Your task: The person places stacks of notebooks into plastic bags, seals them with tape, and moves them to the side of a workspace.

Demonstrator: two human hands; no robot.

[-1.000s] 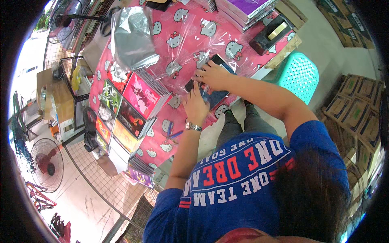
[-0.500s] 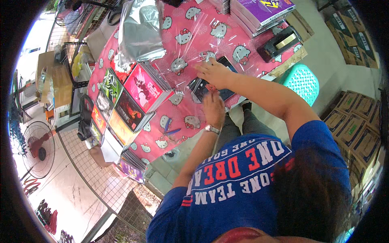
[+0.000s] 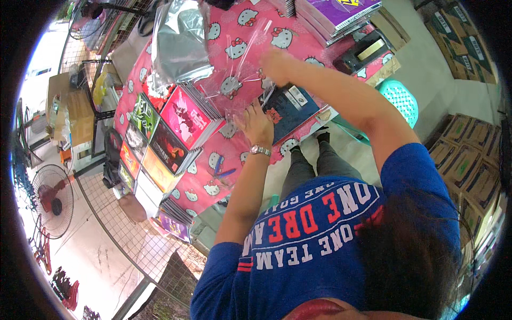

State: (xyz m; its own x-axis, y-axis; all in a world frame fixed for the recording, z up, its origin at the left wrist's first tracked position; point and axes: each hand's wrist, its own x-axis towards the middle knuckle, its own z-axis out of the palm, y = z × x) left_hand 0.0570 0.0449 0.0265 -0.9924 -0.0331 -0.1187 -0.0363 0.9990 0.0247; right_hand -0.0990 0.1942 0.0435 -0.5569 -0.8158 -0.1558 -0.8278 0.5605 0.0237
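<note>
Find a dark blue notebook with orange-red print and a white label [image 3: 293, 109] lying flat at the near edge of a pink, cartoon-patterned tabletop [image 3: 314, 45]. Note left hand [image 3: 257, 124], with a metal-banded watch [image 3: 260, 150] at the wrist, palm down at the notebook's left edge, fingers slightly parted; cannot tell whether pinching anything there. Note right hand [image 3: 276, 66] above the tabletop past the notebook's far edge, smeared by motion; cannot tell whether spread or pinching. See thin, clear plastic film [image 3: 247, 58] in shiny creased streaks just beside both hands.

Compare with half a second ago: find right hand gone from the cover to beyond the far edge, left hand shifted from the near side to the left edge, cover and label far more exposed. Judge this a change from working on the cover to handling the film beside it, with left hand probably steadying.

Going outward, see a stack of bright pink notebooks [image 3: 186, 114] to the left, a pile of silvery clear plastic sleeves [image 3: 180, 48] farther off, a black tape dispenser [image 3: 349, 60] and a stack of purple notebooks [image 3: 341, 13] to the far right. Off the tabletop, note a perforated turquoise stool [image 3: 400, 101] and brown cartons [image 3: 461, 165].
</note>
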